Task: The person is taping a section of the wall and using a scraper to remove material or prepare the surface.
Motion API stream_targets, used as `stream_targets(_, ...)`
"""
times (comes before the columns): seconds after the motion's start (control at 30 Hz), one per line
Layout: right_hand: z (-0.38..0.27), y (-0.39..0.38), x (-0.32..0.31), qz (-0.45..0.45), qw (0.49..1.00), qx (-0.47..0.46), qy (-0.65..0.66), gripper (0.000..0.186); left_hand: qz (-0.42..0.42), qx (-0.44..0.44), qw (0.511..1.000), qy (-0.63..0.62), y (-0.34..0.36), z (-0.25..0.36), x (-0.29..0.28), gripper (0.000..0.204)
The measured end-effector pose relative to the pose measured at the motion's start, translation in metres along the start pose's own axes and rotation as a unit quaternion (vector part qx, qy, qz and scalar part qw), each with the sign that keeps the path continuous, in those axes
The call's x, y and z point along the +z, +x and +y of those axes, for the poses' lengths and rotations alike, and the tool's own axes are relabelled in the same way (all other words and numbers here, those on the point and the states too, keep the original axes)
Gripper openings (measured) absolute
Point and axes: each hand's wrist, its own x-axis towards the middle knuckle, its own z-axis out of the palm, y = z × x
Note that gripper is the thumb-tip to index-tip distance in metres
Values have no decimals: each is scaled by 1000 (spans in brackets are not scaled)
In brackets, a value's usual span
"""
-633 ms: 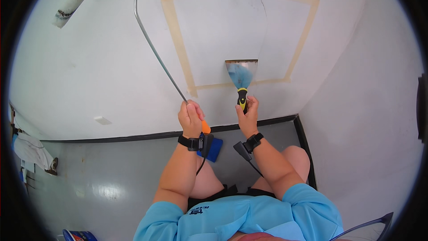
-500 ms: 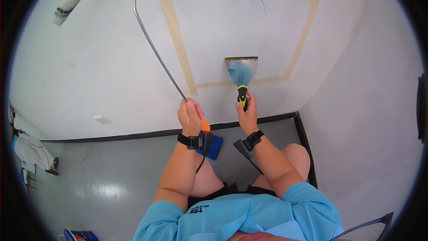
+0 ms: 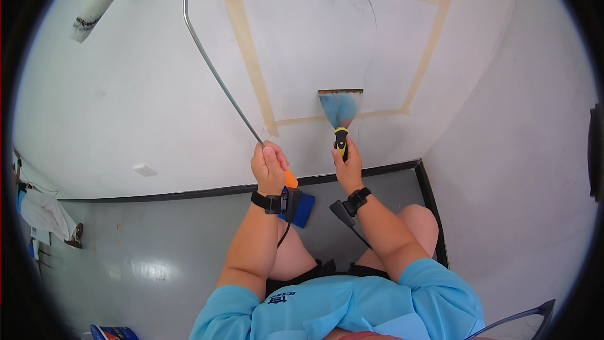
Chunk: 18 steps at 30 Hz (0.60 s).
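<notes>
My right hand [image 3: 349, 165] grips the black and yellow handle of a broad putty knife [image 3: 340, 111]. The blade, marked with blue, points up toward the wall and covers part of the lower tape strip in view. My left hand [image 3: 269, 167] is closed round the orange handle of a paint roller [image 3: 220, 82]. Its bent metal rod rises past the top edge. A white, dark-banded roller sleeve [image 3: 104, 1] shows at upper left; where rod and sleeve join is out of view. Beige masking tape [image 3: 250, 56] frames a patch of white wall, with a thin crack [image 3: 375, 25] running down it.
A blue object [image 3: 304, 210] lies on the grey floor behind my left wrist. Dark baseboard [image 3: 189, 193] runs along the wall, meeting a side wall [image 3: 516, 170] on the right. Another person's leg [image 3: 50, 214] is at far left; a blue container [image 3: 113, 332] stands lower left.
The putty knife and my right hand have come slightly down, toward me. The roller's rod and sleeve have shifted a little left; my left hand keeps its hold.
</notes>
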Motion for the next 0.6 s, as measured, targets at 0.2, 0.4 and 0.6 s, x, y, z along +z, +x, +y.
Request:
stream_targets(0.2,-4,-4,-1,12,997,-43,-55,46,-4,4,1000,2,-1,-1,-2,31)
stream_targets(0.4,-1,-7,-1,7,997,-28,-71,47,-10,9,1000,4,-2,2,-1,32)
stream_targets(0.6,-4,-9,-2,-8,998,-1,-57,46,-18,13,1000,1,-1,-1,-2,32)
